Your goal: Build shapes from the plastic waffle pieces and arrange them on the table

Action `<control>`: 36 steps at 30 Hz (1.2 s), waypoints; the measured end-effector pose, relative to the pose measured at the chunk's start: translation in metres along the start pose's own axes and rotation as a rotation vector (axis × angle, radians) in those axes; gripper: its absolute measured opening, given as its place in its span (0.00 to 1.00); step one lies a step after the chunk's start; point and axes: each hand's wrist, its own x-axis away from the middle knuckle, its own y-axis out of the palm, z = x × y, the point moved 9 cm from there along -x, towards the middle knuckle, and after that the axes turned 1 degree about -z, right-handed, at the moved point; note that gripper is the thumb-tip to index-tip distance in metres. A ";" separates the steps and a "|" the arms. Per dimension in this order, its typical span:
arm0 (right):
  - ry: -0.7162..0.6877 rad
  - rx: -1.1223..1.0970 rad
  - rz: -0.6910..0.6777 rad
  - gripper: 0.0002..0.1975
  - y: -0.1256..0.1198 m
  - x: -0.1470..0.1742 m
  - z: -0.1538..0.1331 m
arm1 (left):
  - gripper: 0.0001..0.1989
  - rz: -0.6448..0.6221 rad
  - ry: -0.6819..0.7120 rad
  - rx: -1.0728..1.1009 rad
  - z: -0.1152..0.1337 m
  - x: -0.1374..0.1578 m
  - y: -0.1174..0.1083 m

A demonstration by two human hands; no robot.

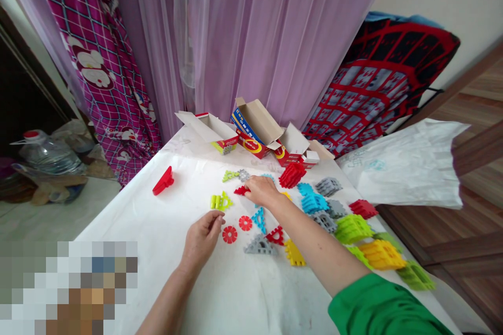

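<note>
My right hand (262, 189) reaches across the white table, its fingertips closed on a flat red toothed building piece (240, 190). Closer to me, my left hand (204, 234) is curled with thumb and fingers together, and nothing shows in it. Just beyond its fingertips lie lime-green building pieces (220, 201). Two red notched discs (230, 234) are to its right. Beside my right forearm are a blue triangle piece (259, 219), a red triangle piece (275, 235), a grey piece (260, 245) and a yellow piece (294, 253). The forearm hides part of the table.
Stacks of red (292, 175), blue (313, 201), lime-green (354, 229) and yellow (382, 255) pieces line the right side. Open cardboard boxes (256, 123) stand at the back edge. A red clip-like object (163, 181) lies at left; a white plastic bag (404, 165) hangs at right.
</note>
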 end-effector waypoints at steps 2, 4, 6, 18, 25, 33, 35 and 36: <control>-0.002 0.004 -0.001 0.16 -0.004 0.004 0.005 | 0.16 -0.002 0.002 0.000 0.000 0.000 0.000; -0.023 0.010 -0.018 0.16 -0.006 0.011 0.011 | 0.16 -0.005 0.004 0.000 0.001 -0.001 0.000; -0.062 0.019 -0.062 0.14 -0.004 0.023 0.013 | 0.17 -0.008 0.004 0.002 0.001 -0.001 -0.001; -0.368 0.272 -0.269 0.10 0.048 0.079 -0.011 | 0.18 -0.007 0.005 0.006 0.001 -0.001 -0.001; -0.335 0.245 -0.281 0.11 0.027 0.078 0.003 | 0.18 -0.006 0.008 0.011 0.000 -0.002 -0.001; 0.082 0.020 -0.237 0.19 0.017 0.054 0.031 | 0.18 -0.011 0.010 0.014 -0.001 -0.002 -0.001; 0.088 0.013 -0.231 0.20 0.022 0.052 0.029 | 0.18 -0.014 0.007 0.012 -0.001 -0.002 0.000; 0.081 0.009 -0.225 0.20 0.023 0.052 0.030 | 0.18 -0.016 0.005 0.010 -0.001 -0.002 0.000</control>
